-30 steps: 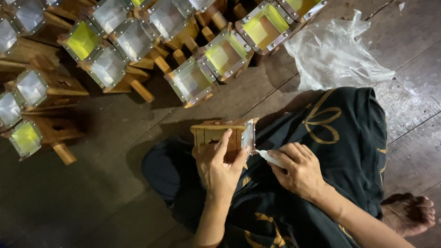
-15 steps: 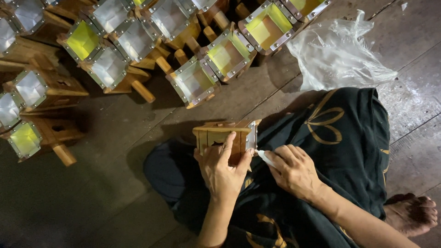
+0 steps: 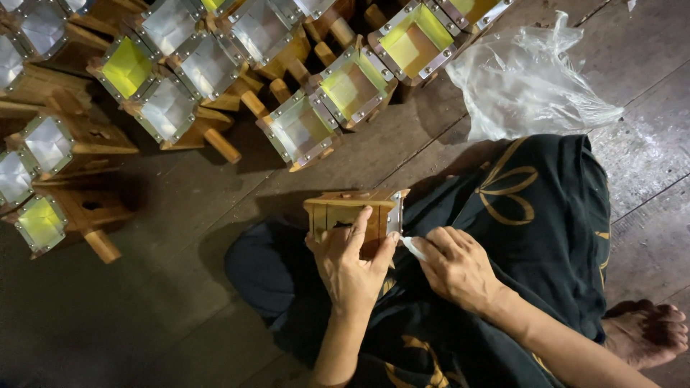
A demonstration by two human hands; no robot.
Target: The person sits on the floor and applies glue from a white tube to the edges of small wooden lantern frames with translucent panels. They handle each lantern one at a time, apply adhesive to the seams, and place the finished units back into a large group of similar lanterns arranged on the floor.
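Rows of wooden lantern frames (image 3: 215,65) with clear and yellow panes cover the plank floor (image 3: 144,316), with a crumpled clear plastic bag (image 3: 525,79) beside them. Over the person's dark-clothed lap, the left hand (image 3: 352,269) grips a small wooden box frame (image 3: 356,215), while the right hand (image 3: 456,266) pinches a small white piece (image 3: 413,248) against the frame's metal-edged side.

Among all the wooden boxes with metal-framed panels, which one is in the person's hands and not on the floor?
The wooden box gripped by the left hand over the lap; the right hand presses something small and white at its corner. The others lie on the floor.
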